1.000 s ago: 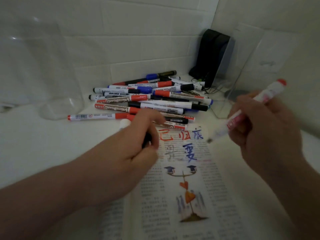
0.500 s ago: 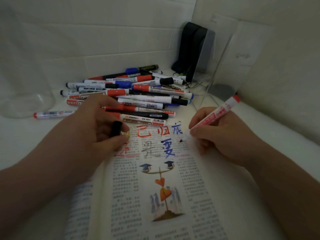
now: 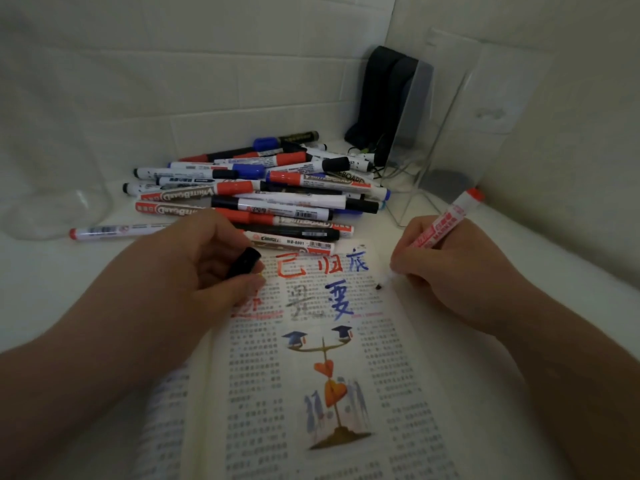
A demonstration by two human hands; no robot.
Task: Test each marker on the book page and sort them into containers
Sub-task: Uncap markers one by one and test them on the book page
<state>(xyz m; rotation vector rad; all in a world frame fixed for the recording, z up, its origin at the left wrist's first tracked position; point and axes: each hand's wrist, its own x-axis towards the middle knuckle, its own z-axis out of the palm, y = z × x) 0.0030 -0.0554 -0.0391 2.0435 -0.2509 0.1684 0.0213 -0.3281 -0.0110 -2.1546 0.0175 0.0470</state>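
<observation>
An open book (image 3: 311, 393) lies in front of me, its page bearing red, blue and grey test characters near the top. My right hand (image 3: 446, 271) grips an uncapped white marker (image 3: 440, 226) with red lettering and a red end, its dark tip touching the page's right margin. My left hand (image 3: 204, 268) holds a black cap (image 3: 244, 263) between thumb and fingers and rests on the page's left edge. A pile of several whiteboard markers (image 3: 263, 192) with red, blue and black caps lies just beyond the book.
A clear round container (image 3: 52, 188) stands at the far left. A clear box-shaped container (image 3: 460, 133) stands at the right by the wall, with a dark device and cables (image 3: 384, 102) in the corner behind it. White tiled walls close both sides.
My right hand came down from mid-air and set the marker tip on the page's right margin. My left hand kept the black cap and stayed at the page's left edge.
</observation>
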